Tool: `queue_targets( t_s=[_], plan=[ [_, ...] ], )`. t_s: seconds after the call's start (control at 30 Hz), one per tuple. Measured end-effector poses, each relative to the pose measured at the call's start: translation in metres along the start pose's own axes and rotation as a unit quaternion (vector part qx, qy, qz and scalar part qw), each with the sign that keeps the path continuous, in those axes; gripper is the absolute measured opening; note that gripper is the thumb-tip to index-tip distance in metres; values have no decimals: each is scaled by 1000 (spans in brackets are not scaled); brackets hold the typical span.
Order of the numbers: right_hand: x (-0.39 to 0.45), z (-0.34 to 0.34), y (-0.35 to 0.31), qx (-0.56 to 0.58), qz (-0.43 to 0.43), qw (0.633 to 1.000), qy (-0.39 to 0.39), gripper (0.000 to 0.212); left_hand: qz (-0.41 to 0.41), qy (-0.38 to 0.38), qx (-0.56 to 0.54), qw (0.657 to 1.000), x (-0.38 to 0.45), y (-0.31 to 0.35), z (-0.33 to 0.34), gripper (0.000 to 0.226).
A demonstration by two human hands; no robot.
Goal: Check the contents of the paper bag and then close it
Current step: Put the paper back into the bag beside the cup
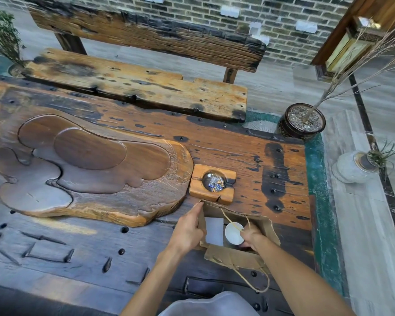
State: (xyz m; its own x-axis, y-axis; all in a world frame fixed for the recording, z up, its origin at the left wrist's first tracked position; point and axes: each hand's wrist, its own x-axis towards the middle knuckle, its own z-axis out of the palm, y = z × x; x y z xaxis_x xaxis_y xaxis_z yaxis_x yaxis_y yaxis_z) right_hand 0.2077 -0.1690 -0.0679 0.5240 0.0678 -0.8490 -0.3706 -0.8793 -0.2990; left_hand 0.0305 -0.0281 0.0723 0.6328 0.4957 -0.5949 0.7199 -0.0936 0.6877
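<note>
1. Far left, the carved wooden tray (pixel 89 169) sits on the desk (pixel 55 247), well clear of the action — no threat there.
2. Left hand (pixel 187 231) has its grip pinched on the left wall of the paper bag (pixel 235 258), pulling it open. Tug too hard and that soft, creased rim could tear.
3. The bag stands open near the desk's right front, just this side of the wooden ashtray (pixel 212 184). Shove the bag forward and it bumps the ashtray.
4. Inside: a white card (pixel 214 231) and a white cup (pixel 234 233), with a twine handle (pixel 232 222) draped across.
5. Right hand (pixel 251 238) reaches in by the cup; whether its grip is clamped, I cannot tell. Snag the twine and the cup could tip.
</note>
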Motion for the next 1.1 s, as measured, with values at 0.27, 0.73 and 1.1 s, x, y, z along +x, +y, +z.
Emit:
queue_targets(
  t_s=[0.27, 0.73, 1.1],
  plan=[
    [5, 4, 5, 32, 3, 999, -11, 24, 3, 10, 20, 1000, 2, 3, -1, 87],
    [-53, -23, -12, -110, -50, 992, -33, 68, 47, -22, 20, 998, -7, 2, -5, 84],
    [-108, -51, -12, -240, -109, 963, -54, 83, 131, -25, -1, 991, -12, 5, 2, 75]
  ],
)
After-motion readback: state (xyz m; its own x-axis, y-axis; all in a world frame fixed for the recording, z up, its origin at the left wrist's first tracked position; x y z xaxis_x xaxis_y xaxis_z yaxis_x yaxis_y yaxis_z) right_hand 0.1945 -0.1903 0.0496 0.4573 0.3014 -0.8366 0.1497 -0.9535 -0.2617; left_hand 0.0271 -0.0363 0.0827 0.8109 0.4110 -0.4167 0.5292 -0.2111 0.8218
